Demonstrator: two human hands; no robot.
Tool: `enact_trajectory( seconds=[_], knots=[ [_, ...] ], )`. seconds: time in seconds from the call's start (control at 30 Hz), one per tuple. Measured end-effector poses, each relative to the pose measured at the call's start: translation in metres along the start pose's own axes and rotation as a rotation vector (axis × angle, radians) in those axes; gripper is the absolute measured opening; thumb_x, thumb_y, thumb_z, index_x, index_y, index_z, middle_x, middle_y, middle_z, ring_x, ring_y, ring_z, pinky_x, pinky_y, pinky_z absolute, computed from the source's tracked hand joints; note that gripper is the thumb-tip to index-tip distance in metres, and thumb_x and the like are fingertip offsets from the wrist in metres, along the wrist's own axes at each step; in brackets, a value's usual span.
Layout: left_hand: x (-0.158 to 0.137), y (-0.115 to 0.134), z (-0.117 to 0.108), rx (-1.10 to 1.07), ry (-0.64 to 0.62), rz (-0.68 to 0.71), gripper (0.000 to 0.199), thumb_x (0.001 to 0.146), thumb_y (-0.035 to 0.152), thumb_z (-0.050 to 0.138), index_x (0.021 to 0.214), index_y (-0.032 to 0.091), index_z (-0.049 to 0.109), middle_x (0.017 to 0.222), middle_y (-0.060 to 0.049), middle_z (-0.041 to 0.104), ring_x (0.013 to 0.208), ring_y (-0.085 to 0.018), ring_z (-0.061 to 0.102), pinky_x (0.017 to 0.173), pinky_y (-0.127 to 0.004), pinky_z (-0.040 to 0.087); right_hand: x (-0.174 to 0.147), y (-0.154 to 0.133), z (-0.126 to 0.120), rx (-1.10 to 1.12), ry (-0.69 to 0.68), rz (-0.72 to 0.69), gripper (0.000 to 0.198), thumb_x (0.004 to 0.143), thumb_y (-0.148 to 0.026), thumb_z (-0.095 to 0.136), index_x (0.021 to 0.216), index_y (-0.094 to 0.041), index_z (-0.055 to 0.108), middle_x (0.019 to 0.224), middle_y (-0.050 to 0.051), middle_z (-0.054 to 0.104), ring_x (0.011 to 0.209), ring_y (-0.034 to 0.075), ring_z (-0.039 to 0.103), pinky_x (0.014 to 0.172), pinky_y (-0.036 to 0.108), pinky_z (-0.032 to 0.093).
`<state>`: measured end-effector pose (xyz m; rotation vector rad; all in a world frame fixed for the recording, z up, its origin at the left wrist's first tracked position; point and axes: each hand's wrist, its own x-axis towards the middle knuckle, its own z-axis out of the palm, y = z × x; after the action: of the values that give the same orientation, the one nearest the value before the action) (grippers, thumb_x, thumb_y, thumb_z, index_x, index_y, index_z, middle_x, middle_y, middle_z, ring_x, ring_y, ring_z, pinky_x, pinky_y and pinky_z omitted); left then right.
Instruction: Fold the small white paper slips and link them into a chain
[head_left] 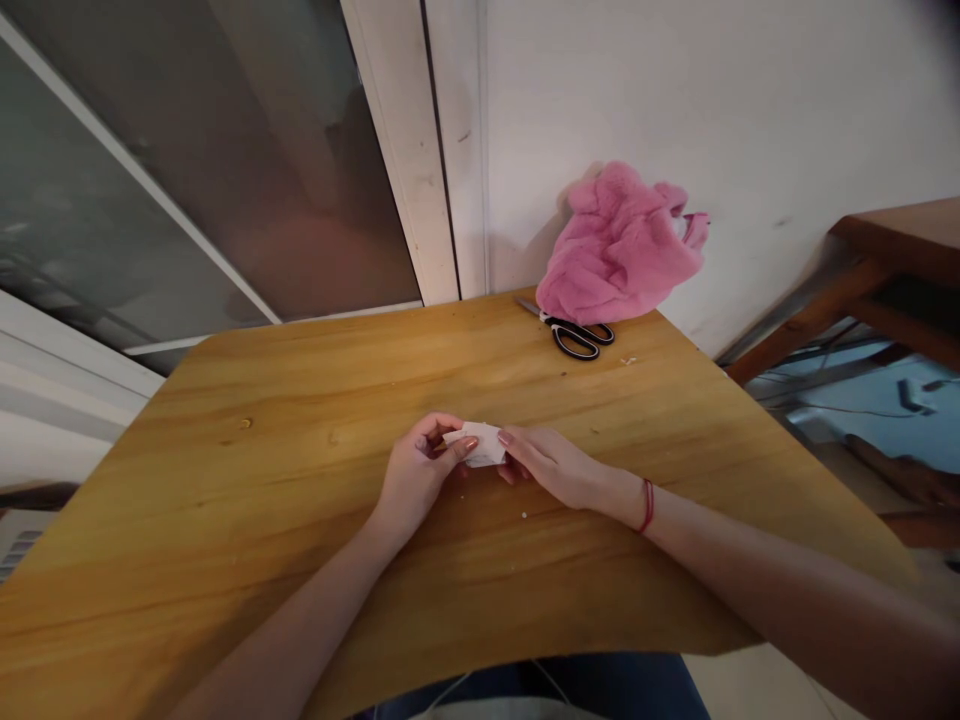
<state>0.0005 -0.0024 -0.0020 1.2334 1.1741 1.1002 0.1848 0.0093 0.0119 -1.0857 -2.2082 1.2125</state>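
Between my two hands is a small piece of folded white paper (486,443), held just over the middle of the table. My left hand (418,467) pinches its left side, thumb lying on top. On the right edge, the thumb of my right hand (546,462) presses the paper, with the other fingers partly hidden beneath it. Faint dark lines show on the paper near my left thumb; I cannot make out what they are. A red string bracelet circles my right wrist.
Scissors (576,335) with black handles lie at the back of the wooden table (300,400), beside a pink fluffy cloth bundle (622,250) against the wall. Tiny white scraps (628,361) dot the tabletop. A glazed door frame stands behind on the left, a wooden stand (900,240) on the right.
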Motion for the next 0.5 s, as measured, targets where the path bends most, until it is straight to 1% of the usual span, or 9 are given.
enact_trajectory(
  seconds=[0.07,0.13,0.17,0.27,0.37,0.43,0.5],
  knots=[
    [-0.001,-0.001,0.000,-0.033,-0.009,-0.002,0.021,0.071,0.029,0.067,0.082,0.019,0.052,0.068,0.004,0.059,0.046,-0.007,0.052,0.046,-0.021,0.044,0.001,0.000,0.005,0.012,0.085,0.047,0.029,0.090,-0.044,0.039,0.082,-0.018,0.048,0.069,-0.001,0.056,0.060,0.012,0.049,0.055,0.024,0.034],
    [-0.001,-0.003,0.000,-0.066,-0.020,-0.001,0.021,0.072,0.029,0.066,0.084,0.019,0.052,0.070,0.004,0.060,0.044,-0.007,0.053,0.044,-0.021,0.043,0.003,0.001,0.011,0.002,0.159,0.047,0.026,0.082,-0.041,0.055,0.091,-0.019,0.046,0.073,-0.001,0.056,0.061,0.012,0.049,0.054,0.023,0.034],
    [-0.001,-0.003,0.000,-0.072,-0.019,-0.001,0.022,0.072,0.030,0.066,0.084,0.019,0.052,0.071,0.004,0.060,0.043,-0.007,0.053,0.043,-0.021,0.043,0.005,0.002,0.013,0.001,0.182,0.032,0.025,0.080,-0.038,0.057,0.092,-0.019,0.046,0.074,-0.001,0.056,0.062,0.012,0.049,0.054,0.023,0.034],
    [-0.001,-0.001,0.000,-0.021,-0.017,0.003,0.019,0.073,0.029,0.066,0.083,0.019,0.054,0.070,0.004,0.061,0.043,-0.007,0.054,0.045,-0.021,0.044,0.007,0.004,0.017,0.034,0.210,-0.005,0.015,0.085,-0.033,0.051,0.083,-0.019,0.045,0.069,-0.002,0.053,0.060,0.011,0.048,0.053,0.022,0.034],
    [-0.002,0.002,0.001,0.054,-0.028,0.024,0.016,0.075,0.031,0.063,0.085,0.019,0.058,0.070,0.002,0.063,0.048,-0.008,0.056,0.051,-0.022,0.047,0.007,0.005,0.016,0.090,0.230,0.007,0.020,0.087,-0.037,0.047,0.078,-0.019,0.045,0.066,-0.002,0.051,0.059,0.011,0.047,0.052,0.022,0.034],
    [-0.003,0.004,0.003,0.058,-0.041,0.044,0.018,0.075,0.031,0.062,0.089,0.019,0.060,0.074,0.001,0.064,0.053,-0.010,0.057,0.055,-0.024,0.049,0.007,0.005,0.015,0.113,0.237,0.027,0.023,0.088,-0.039,0.045,0.079,-0.018,0.046,0.066,-0.002,0.052,0.058,0.011,0.047,0.052,0.022,0.034],
    [-0.003,0.005,0.004,0.054,-0.057,0.040,0.019,0.075,0.031,0.062,0.089,0.019,0.060,0.074,0.001,0.064,0.054,-0.010,0.057,0.057,-0.025,0.049,0.007,0.006,0.014,0.118,0.239,0.039,0.024,0.089,-0.039,0.044,0.080,-0.017,0.047,0.067,-0.001,0.052,0.059,0.010,0.046,0.052,0.022,0.034]
  ],
)
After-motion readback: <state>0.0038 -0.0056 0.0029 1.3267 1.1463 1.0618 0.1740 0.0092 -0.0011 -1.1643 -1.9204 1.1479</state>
